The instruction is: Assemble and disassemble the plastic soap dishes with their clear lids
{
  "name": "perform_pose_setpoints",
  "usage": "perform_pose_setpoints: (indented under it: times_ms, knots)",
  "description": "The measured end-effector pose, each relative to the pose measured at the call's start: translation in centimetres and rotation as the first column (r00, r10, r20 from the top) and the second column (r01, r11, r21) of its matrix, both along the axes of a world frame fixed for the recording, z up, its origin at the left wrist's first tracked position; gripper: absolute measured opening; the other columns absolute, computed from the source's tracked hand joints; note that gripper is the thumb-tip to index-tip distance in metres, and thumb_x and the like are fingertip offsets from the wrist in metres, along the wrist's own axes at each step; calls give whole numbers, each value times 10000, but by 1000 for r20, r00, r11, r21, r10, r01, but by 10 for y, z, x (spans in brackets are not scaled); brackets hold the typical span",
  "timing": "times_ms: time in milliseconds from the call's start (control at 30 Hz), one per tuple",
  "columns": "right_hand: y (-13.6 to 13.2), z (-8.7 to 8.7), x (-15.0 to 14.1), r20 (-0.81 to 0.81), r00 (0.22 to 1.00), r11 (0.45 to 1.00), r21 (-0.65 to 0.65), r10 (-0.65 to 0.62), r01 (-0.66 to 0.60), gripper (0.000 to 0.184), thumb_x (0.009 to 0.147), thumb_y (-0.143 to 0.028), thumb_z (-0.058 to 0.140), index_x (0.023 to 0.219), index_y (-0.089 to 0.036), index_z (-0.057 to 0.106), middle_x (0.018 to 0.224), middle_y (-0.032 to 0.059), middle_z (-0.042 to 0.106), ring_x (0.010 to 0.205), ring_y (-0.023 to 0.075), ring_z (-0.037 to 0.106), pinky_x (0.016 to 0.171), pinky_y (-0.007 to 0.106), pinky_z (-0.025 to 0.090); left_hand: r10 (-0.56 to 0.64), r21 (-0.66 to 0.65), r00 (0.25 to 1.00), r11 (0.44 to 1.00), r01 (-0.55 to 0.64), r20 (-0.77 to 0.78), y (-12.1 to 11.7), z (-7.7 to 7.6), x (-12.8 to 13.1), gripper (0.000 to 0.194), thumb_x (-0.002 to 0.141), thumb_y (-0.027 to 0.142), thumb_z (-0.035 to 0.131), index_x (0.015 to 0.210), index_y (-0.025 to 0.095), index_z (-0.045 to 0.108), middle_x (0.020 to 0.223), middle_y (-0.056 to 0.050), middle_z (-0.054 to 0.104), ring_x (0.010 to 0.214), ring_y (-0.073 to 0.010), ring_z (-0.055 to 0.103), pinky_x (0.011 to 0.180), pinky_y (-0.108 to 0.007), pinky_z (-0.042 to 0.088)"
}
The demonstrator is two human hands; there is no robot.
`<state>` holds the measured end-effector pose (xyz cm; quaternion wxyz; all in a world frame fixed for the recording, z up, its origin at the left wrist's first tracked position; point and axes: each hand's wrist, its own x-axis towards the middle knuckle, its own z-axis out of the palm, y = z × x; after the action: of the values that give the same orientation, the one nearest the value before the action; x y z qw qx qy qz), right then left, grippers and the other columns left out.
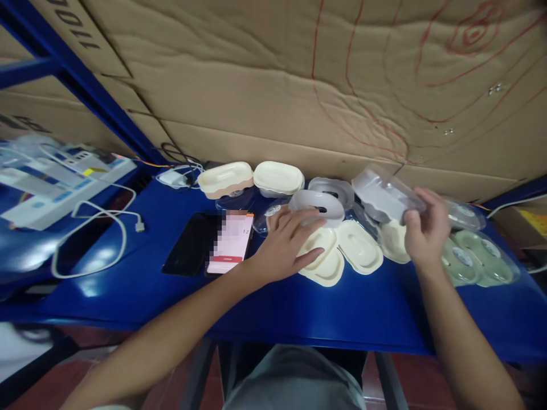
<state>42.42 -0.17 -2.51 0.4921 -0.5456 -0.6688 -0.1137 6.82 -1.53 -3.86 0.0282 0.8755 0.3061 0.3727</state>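
My right hand (427, 228) is closed on a grey, wavy-edged container (378, 196) with a clear plastic cover, tilted above the table and blurred by motion. My left hand (288, 242) is open, its fingers spread over a light grey oval piece with a dark slot (327, 208) and a cream oval tray (327, 270). Whether its fingertips touch the grey piece I cannot tell. Another grey oval piece (342, 188) lies behind. To the right is a cream oval tray (361, 247); a further cream piece (394, 242) is partly hidden by my right hand.
Two cream-topped oval boxes (226, 176) (278, 176) stand against the cardboard wall (256, 85). Left of my hand lie a dark phone (188, 245) and a lit phone (233, 242). Green packs in clear plastic (487, 259) lie right. A power strip (55, 193) and white cable (123, 239) occupy the far left.
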Motion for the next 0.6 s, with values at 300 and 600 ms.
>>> perform_pose_setpoints:
  times_ms: [300, 600]
  knots:
    - [-28, -14, -77, 246, 840, 874, -83, 483, -479, 765, 945, -472, 778, 1613, -290, 453, 1516, 167, 565, 1373, 378, 616, 1102, 582, 564, -27, -200, 965, 976, 82, 262, 8, 1, -4, 1031, 896, 696, 765, 1691, 292, 247, 1643, -196, 472, 1521, -395, 477, 1222, -592, 426]
    - [-27, -12, -71, 71, 867, 870, -77, 492, -487, 606, 1064, -589, 529, 1583, -276, 511, 1453, 161, 619, 1359, 373, 623, 1102, 588, 549, -68, 11, 982, 998, 67, 179, 11, -10, -2, 1043, 894, 661, 777, 1700, 288, 230, 1578, -224, 533, 1437, -395, 555, 1158, -618, 469]
